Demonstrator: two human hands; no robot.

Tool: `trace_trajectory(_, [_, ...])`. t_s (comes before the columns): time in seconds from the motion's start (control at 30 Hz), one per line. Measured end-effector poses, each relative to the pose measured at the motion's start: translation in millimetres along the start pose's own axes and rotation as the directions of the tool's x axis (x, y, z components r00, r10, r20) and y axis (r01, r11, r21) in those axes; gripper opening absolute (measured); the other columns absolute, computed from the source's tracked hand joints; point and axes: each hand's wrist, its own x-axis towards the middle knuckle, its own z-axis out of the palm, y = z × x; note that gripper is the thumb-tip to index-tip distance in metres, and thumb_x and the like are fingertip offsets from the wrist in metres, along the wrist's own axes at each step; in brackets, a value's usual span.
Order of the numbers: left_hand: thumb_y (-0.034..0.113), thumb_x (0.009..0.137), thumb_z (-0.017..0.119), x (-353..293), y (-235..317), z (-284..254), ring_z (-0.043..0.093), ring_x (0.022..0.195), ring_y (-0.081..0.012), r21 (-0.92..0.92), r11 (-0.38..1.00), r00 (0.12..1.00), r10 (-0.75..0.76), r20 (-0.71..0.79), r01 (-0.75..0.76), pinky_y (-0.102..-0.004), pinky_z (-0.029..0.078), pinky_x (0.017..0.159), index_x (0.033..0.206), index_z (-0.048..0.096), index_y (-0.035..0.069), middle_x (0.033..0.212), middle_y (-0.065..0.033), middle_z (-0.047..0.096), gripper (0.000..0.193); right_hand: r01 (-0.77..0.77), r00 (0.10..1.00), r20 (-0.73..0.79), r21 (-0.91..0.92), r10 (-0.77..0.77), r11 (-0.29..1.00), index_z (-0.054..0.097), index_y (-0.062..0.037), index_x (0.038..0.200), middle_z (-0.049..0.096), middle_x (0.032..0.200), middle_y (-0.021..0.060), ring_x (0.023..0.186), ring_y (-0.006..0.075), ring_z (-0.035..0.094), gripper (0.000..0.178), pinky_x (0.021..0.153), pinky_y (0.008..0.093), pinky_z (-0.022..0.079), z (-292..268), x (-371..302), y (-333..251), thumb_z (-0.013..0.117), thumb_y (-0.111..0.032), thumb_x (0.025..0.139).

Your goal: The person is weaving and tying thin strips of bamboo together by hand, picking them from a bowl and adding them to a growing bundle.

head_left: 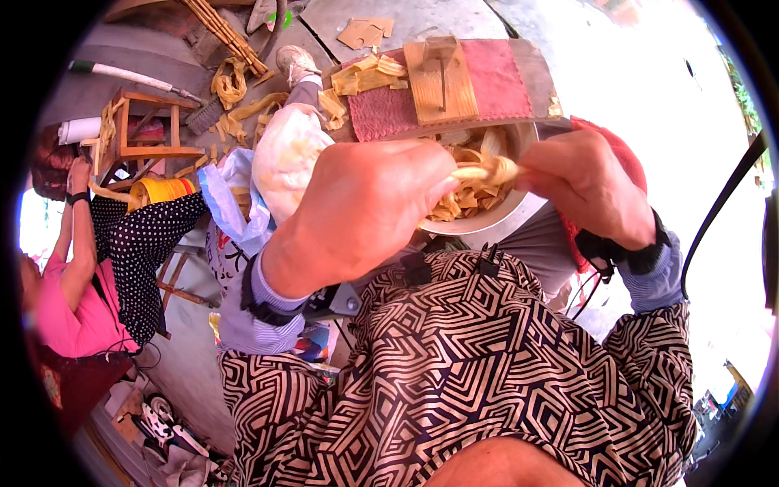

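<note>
Above a wide pale basin (469, 227), a pale yellow knotted strip (497, 170) is stretched between my two hands. My left hand (361, 207) is closed on one end, thumb against fingers. The other end runs into my right hand (591, 178), whose fingers are also curled closed on it. Heaped in the basin are several similar yellow strips (451, 209), some of them folded or knotted. My hands hide part of the basin's contents. The strips' exact material cannot be made out.
Beyond the basin, a bench (531, 69) bears a red cloth (497, 73), a wooden block (422, 85) with a metal piece, and loose strips (369, 75). Left are a wooden stool (154, 152), a brush (203, 116) and a seated co-worker (85, 300) handling a strip.
</note>
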Motion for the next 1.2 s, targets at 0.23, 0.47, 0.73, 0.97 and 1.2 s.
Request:
trace_trajectory(0.23, [0.012,0.093,0.055,7.5,-15.0,25.2,0.045,0.060,-0.0130,-0.276,0.951,0.990,-0.125,0.062,0.138,-0.0282,0.040,0.057,0.093,0.060,-0.002,0.067,-0.0064,0.049,0.014,-0.008,0.997,-0.060,0.446,0.039,0.895,0.059,0.0033,0.114,0.068,0.088,0.0090,0.076,0.0162,0.066,0.039,0.069,0.0273,0.052,16.3,10.2,20.9,0.066,-0.025,0.089])
trace_trajectory(0.47, [0.021,0.096,0.056,11.0,-50.1,49.4,0.045,0.067,-0.0047,-0.597,0.762,0.968,-0.197,0.155,0.251,-0.0219,0.040,0.061,0.091,0.062,0.000,0.072,0.0057,0.052,0.023,-0.292,0.944,0.139,0.770,0.298,0.567,0.061,0.0038,0.105,0.063,0.080,0.0042,0.066,0.0111,0.061,0.022,0.065,0.0234,0.050,30.3,14.2,34.7,0.057,-0.014,0.093])
trace_trajectory(0.73, [0.015,0.095,0.054,42.5,-112.6,66.7,0.045,0.065,-0.0040,-0.657,0.670,0.898,-0.438,0.026,0.346,-0.0192,0.038,0.059,0.099,0.059,0.002,0.072,0.0041,0.051,0.015,-0.102,0.854,-0.218,0.820,0.473,0.563,0.065,-0.0005,0.104,0.063,0.076,0.0010,0.065,0.0070,0.059,0.017,0.061,0.0208,0.050,67.8,61.2,87.8,0.060,-0.010,0.092])
trace_trajectory(0.97, [0.009,0.091,0.054,58.0,-126.6,67.2,0.049,0.067,-0.0061,-0.651,0.646,0.866,-0.499,0.036,0.399,-0.0202,0.040,0.060,0.101,0.054,0.000,0.075,0.0011,0.054,0.013,-0.100,0.770,-0.317,0.797,0.554,0.595,0.066,-0.0016,0.102,0.063,0.078,0.0002,0.065,0.0066,0.059,0.015,0.059,0.0199,0.049,78.2,70.0,106.0,0.060,-0.010,0.091])
trace_trajectory(1.2, [0.009,0.089,0.056,63.6,-148.1,87.6,0.054,0.068,-0.0109,-0.404,0.853,0.893,-0.422,-0.159,0.331,-0.0269,0.044,0.060,0.094,0.058,-0.001,0.075,-0.0030,0.059,0.012,-0.193,0.803,-0.509,0.270,0.310,0.943,0.066,-0.0041,0.099,0.065,0.074,0.0122,0.065,0.0191,0.062,0.016,0.061,0.0312,0.049,88.4,75.1,112.0,0.062,-0.012,0.086])
